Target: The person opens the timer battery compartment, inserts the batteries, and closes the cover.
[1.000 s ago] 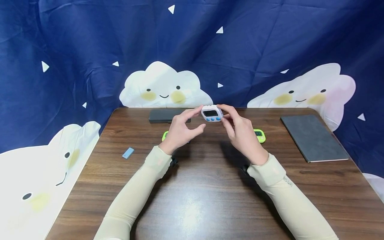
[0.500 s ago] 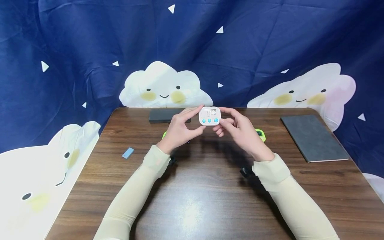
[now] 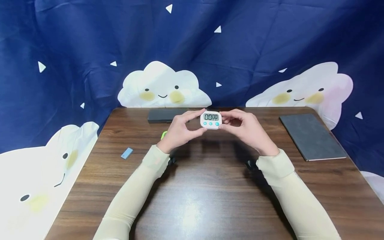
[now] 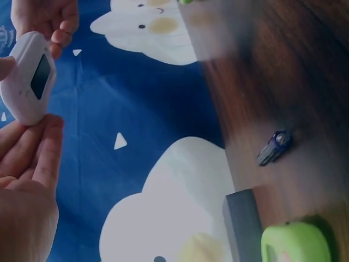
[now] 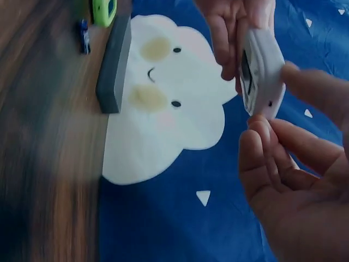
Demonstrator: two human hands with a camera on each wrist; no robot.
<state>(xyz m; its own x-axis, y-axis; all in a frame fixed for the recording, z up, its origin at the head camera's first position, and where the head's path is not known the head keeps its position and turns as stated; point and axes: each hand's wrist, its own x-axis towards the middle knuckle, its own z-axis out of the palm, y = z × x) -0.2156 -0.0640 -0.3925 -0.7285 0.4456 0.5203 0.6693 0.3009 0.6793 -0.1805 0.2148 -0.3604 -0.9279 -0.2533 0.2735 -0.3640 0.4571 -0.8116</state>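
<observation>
Holding a small white timer (image 3: 211, 120) between them above the far middle of the wooden table (image 3: 210, 196), the left hand (image 3: 179, 130) and the right hand (image 3: 251, 130) each pinch one side of it with thumb and fingertips. Its display faces the person and reads 00:00, with three blue buttons below. A green timer (image 4: 296, 244) lies on the table just beyond the left hand, near a dark grey case (image 3: 164, 115) at the far edge. A small blue block (image 3: 127, 153) lies on the left, and a grey notebook (image 3: 312, 136) on the right. No containers are visible.
</observation>
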